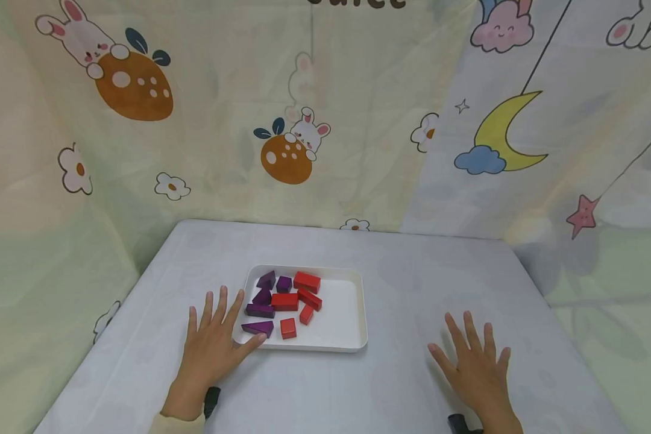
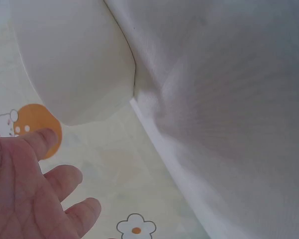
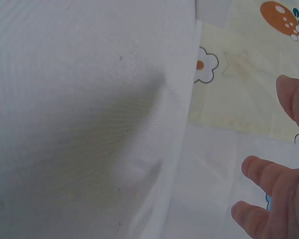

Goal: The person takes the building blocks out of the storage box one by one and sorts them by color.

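Note:
My left hand (image 1: pixel 211 346) is spread with straight fingers at the left end of a white tray (image 1: pixel 339 319). Its thumb overlaps the tray's front left corner in the head view, its tip beside a purple wedge block (image 1: pixel 257 327). Several purple blocks lie along the tray's left side, among them a small purple block (image 1: pixel 284 284). Red blocks sit to their right, including a red rectangular block (image 1: pixel 307 281) and a red cube (image 1: pixel 288 328). Well right of the tray, my right hand (image 1: pixel 477 374) is spread over the table, holding nothing. The left palm (image 2: pixel 20 194) shows empty in the left wrist view.
A white cloth (image 1: pixel 401 271) covers the table. Behind it hangs a printed curtain (image 1: pixel 211 120) with rabbits, flowers and a moon, which also runs down both sides. Black straps (image 1: pixel 211 401) show at both wrists.

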Tool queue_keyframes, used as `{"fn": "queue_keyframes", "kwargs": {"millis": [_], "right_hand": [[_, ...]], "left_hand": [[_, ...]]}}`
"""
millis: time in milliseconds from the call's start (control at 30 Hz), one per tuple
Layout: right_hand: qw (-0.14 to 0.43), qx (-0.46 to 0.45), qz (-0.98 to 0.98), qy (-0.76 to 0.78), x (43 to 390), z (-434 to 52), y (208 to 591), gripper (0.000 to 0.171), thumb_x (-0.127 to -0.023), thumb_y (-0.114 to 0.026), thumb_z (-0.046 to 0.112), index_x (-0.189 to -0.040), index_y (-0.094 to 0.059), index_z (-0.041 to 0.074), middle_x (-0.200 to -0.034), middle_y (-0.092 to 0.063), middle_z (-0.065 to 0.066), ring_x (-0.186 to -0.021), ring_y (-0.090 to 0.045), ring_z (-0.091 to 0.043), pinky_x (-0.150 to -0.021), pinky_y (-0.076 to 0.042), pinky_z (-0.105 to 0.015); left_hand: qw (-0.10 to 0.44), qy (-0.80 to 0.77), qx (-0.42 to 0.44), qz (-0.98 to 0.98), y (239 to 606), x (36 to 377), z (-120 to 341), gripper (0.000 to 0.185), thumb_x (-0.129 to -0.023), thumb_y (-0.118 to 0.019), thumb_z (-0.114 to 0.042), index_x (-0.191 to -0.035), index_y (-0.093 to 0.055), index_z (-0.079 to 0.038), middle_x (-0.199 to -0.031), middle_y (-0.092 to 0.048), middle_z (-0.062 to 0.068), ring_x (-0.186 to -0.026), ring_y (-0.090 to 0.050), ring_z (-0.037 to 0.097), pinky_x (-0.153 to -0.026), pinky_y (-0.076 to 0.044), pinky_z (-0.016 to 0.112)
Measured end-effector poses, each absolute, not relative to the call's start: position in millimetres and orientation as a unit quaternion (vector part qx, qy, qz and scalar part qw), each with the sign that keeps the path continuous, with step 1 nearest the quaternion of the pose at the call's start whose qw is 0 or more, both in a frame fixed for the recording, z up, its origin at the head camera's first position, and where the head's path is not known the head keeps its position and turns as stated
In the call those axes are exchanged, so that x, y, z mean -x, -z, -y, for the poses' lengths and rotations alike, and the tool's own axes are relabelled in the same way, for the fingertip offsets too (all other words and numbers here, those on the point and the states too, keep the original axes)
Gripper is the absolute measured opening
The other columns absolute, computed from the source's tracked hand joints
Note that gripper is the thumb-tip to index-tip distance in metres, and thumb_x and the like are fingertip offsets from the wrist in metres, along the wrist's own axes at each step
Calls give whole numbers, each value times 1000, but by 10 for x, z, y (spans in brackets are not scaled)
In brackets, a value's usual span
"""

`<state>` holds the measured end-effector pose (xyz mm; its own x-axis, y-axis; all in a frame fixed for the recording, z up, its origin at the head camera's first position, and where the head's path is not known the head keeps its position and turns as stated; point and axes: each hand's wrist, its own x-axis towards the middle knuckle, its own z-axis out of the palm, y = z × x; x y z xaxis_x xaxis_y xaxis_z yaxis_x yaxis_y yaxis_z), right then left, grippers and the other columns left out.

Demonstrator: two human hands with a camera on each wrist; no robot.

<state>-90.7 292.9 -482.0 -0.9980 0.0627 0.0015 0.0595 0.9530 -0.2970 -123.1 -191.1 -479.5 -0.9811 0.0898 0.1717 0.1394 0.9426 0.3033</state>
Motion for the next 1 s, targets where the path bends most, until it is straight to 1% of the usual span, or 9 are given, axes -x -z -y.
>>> {"fn": "queue_keyframes", "kwargs": {"millis": [367,533,567,633,700,767,833,933,1000], "right_hand": [[31,24,989,-145,859,-2925,4821,84,-106,-55,64,-167,-36,8,-172,-20,-35,-152,-12,-72,-106,-11,-94],[73,-3,985,-155,858,-2882,4825,75,-107,-64,49,-161,-44,1,-165,-32,-39,-146,-25,-74,-105,-21,-93],[77,-7,983,-166,862,-2858,4818,74,-107,-66,46,-160,-45,-1,-164,-34,-40,-145,-27,-73,-106,-23,-92],[79,-14,978,-192,875,-2792,4794,73,-106,-69,40,-160,-45,-4,-163,-36,-40,-145,-29,-72,-108,-24,-89],[73,-13,972,-225,894,-2699,4757,72,-106,-70,34,-160,-43,-4,-163,-38,-38,-148,-29,-68,-112,-25,-85],[71,-14,965,-252,918,-2586,4724,69,-106,-71,29,-160,-44,-3,-163,-40,-36,-149,-30,-64,-114,-28,-81],[73,-18,959,-275,945,-2459,4692,65,-105,-72,22,-159,-46,-3,-161,-45,-34,-149,-34,-61,-116,-31,-78],[84,-28,952,-294,1001,-2249,4660,59,-102,-74,14,-155,-53,-2,-156,-53,-31,-147,-42,-56,-115,-36,-74],[88,-38,948,-302,1043,-2096,4648,56,-100,-76,11,-151,-58,0,-152,-58,-29,-145,-47,-53,-115,-40,-71]], "left_hand": [[68,169,58,981,4804,1218,1895,103,-91,-74,-67,-168,-38,-8,-172,-24,32,-157,-19,60,-122,-9,80],[15,227,40,973,4768,1220,1893,85,-104,-66,-51,-170,-33,-10,-170,-29,32,-150,-37,60,-116,-30,80],[3,244,37,969,4763,1222,1899,80,-106,-65,-46,-170,-33,-11,-168,-35,31,-144,-48,58,-112,-37,78],[-18,283,30,959,4763,1235,1916,71,-109,-64,-37,-169,-37,-12,-151,-58,31,-120,-66,51,-99,-53,70],[-28,318,26,947,4775,1253,1943,63,-109,-64,-28,-166,-43,-10,-129,-69,26,-101,-68,38,-87,-58,58],[-30,349,25,936,4801,1275,1973,56,-109,-63,-21,-162,-49,-9,-123,-70,24,-97,-67,34,-82,-59,54],[-33,383,24,923,4828,1289,2008,53,-108,-61,-14,-160,-51,-8,-131,-68,29,-110,-70,43,-87,-60,56],[-40,430,20,902,4876,1300,2055,53,-107,-60,-8,-159,-50,-8,-154,-55,32,-135,-60,51,-100,-57,63],[-51,458,10,887,4902,1301,2074,55,-106,-61,-7,-160,-49,-9,-156,-53,32,-138,-58,51,-101,-57,61]]}}
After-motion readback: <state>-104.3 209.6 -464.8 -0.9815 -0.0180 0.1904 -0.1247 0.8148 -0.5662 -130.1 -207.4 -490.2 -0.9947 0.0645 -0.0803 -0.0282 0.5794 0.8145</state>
